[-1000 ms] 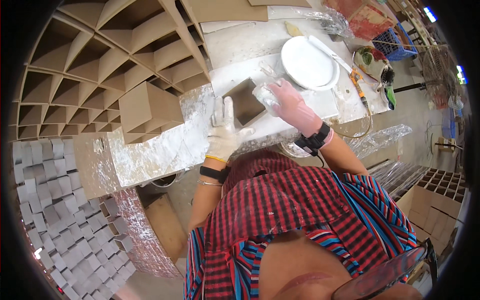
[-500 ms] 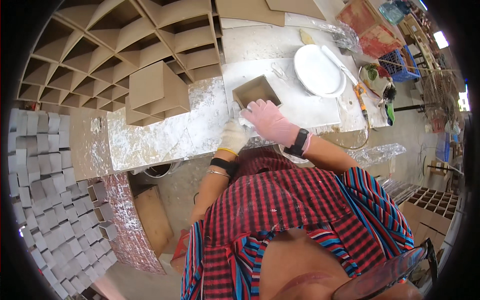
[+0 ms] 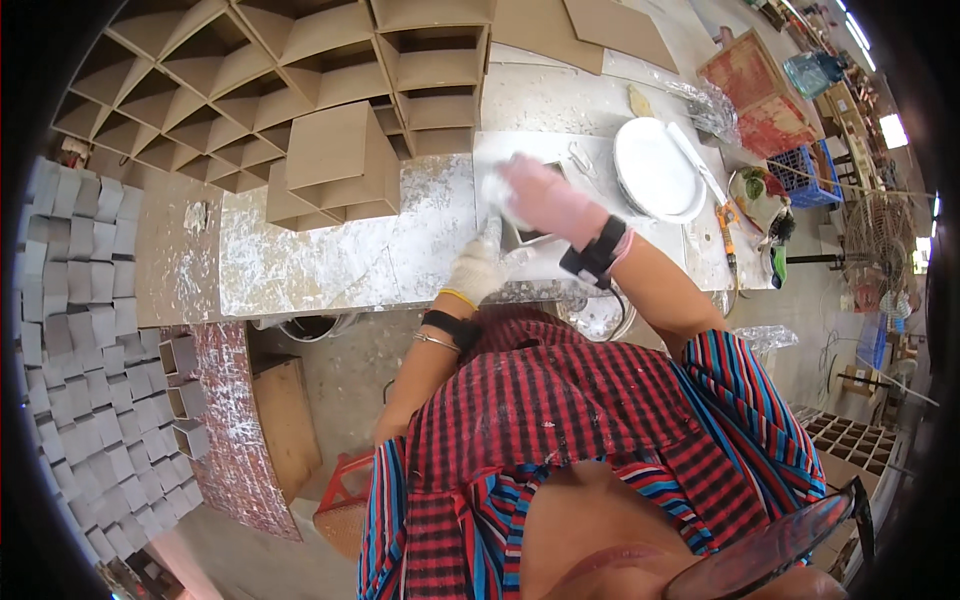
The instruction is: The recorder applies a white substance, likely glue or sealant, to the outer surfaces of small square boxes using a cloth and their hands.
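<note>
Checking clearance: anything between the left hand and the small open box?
Nothing visible: the left hand is right beside the box. The right hand hides much of the box from view.

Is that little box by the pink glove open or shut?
Open on the side facing us: below the pink-gloved right hand, the cardboard box shows a pale rim around a dark hollow.
</note>
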A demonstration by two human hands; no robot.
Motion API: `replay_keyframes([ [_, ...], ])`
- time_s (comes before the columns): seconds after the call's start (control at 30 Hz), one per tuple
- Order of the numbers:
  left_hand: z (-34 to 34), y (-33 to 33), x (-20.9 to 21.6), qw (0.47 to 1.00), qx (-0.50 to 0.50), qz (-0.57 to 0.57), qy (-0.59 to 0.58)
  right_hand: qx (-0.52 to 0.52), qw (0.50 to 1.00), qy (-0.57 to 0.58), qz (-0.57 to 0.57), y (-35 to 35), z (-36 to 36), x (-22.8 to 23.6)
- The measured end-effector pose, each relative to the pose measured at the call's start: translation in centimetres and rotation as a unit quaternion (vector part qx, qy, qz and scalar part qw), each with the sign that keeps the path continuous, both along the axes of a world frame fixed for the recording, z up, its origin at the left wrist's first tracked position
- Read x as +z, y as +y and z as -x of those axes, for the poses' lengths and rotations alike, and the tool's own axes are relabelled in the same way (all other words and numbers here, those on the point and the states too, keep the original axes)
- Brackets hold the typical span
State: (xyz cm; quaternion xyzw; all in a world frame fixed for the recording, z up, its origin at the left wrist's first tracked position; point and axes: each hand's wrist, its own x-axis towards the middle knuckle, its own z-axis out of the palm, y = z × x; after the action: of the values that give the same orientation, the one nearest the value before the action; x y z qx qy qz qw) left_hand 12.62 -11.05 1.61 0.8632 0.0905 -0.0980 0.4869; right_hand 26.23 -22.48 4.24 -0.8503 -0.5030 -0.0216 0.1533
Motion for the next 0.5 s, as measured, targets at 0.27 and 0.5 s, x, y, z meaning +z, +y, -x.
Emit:
replay_keyframes([
  [0.27, -1.6, -0.3, -0.2, 0.995, 0.055, 0.015, 0.078, 0.057, 0.972, -0.035, 0.224, 2.8, -0.3, 3.6],
  [0.5, -1.2, -0.2, 1.4, 0.994, 0.050, 0.026, 0.094, 0.053, 0.989, 0.021, 0.138, 2.3, -3.0, 3.5],
])
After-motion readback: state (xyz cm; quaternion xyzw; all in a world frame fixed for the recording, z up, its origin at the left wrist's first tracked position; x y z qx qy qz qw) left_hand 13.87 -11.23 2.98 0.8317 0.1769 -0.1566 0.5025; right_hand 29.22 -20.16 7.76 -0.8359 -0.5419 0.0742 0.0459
